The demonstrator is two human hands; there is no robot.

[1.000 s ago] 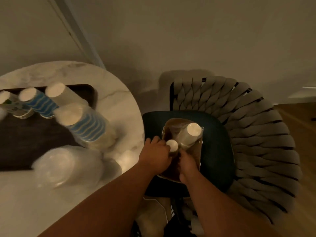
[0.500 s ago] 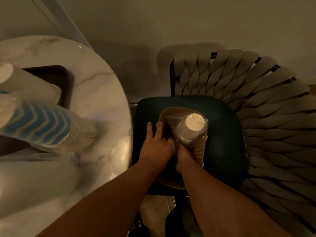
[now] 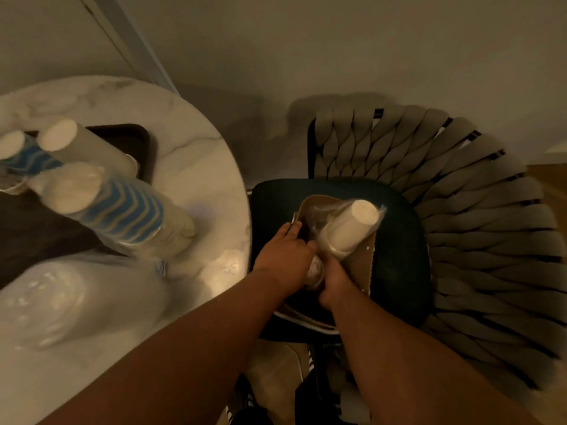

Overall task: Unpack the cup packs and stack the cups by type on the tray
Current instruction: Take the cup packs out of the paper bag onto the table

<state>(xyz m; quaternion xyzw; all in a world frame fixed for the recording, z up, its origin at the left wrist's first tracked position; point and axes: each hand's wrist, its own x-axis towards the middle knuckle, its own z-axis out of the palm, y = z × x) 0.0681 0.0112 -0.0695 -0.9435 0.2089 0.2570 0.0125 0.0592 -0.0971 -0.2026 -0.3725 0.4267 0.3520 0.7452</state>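
A brown paper bag stands on the dark chair seat. A plastic-wrapped pack of white cups leans out of its mouth. My left hand lies over the bag's left rim with its fingers fairly straight. My right hand is inside the bag, curled around a smaller wrapped cup pack that shows between both hands. On the dark tray at the left stand a white cup stack and a blue-striped cup stack. A wrapped blue-striped pack stands beside the tray.
The round marble table sits left of the woven-back chair. Crumpled clear plastic wrap lies on the table's near side. A wall runs close behind both. Shoes and the floor show below the seat.
The view has shifted. The white cup pack now leans further right out of the bag. My hands have stayed at the bag's mouth, and the smaller pack sits lower between them.
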